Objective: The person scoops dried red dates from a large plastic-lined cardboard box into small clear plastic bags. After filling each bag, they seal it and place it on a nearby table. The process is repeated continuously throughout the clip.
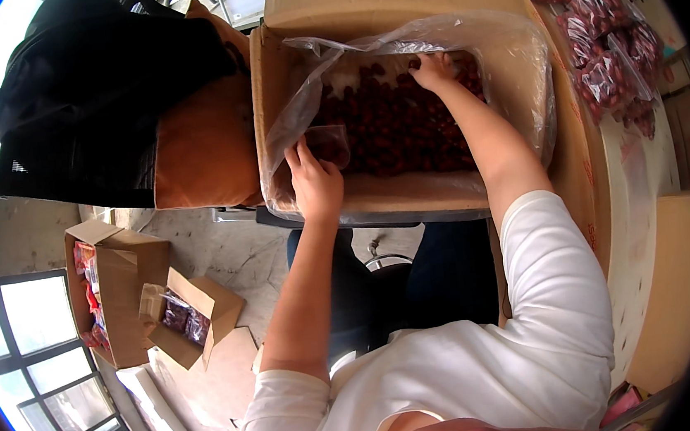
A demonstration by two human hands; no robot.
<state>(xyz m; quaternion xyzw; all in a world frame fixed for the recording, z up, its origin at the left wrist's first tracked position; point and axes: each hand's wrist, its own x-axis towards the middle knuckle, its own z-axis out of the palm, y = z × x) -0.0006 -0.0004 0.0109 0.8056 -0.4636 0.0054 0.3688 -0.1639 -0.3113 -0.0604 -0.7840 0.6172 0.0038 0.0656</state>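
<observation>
A large open cardboard box (529, 56), lined with a clear plastic sheet (501, 26), stands before me with a heap of dark red dates (394, 123) inside. My left hand (315, 183) is at the near left of the box, closed on the edge of a small clear plastic bag (330, 144). Some dark red shows in or through that bag. Over the far side of the heap, my right hand (434, 71) has its fingers curled, with a dark red date at the fingertips. Its palm side is hidden.
Filled clear bags of dates (603, 49) are piled at the right. Left of the box lie a black garment (101, 98) and a brown cushion (205, 146). On the floor at the lower left stand two open cartons, a bigger carton (131, 278) and a smaller carton (220, 302), holding packed bags.
</observation>
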